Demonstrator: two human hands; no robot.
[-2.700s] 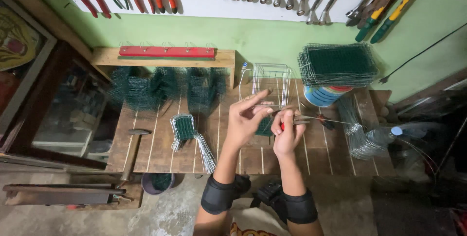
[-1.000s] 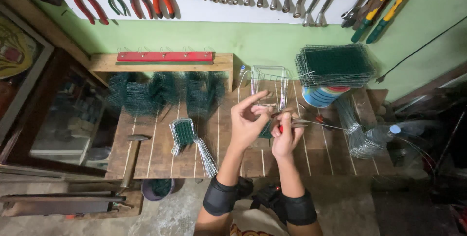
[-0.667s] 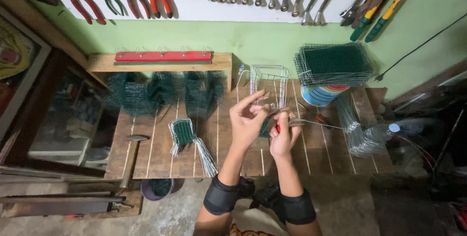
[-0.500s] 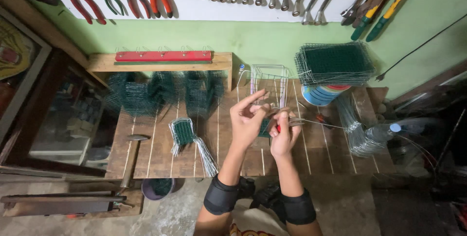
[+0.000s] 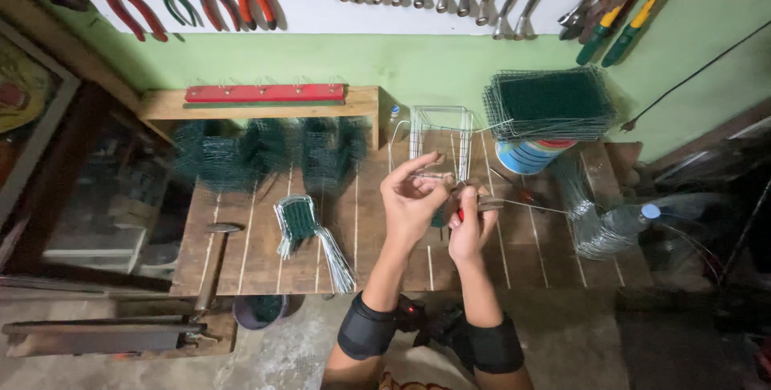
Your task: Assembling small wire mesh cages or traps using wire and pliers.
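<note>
While beside both hands (image 5: 442,209), blue-and-red round tin (image 5: 526,155) under green mesh stack (image 5: 550,105)

A thin, pale wire (image 5: 514,204) runs roughly level above the wooden surface (image 5: 265,253), its near end pinched between the hands. Red-handled pliers (image 5: 464,212) grip that end, handles pointing toward the person. Just behind stands a small, upright, open wire cage (image 5: 441,134).

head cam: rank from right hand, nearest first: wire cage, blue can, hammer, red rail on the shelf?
From the right hand:
1. Wire cage, just beyond it.
2. Blue can, back right.
3. Hammer and red rail, both far left; too close to call.
</note>
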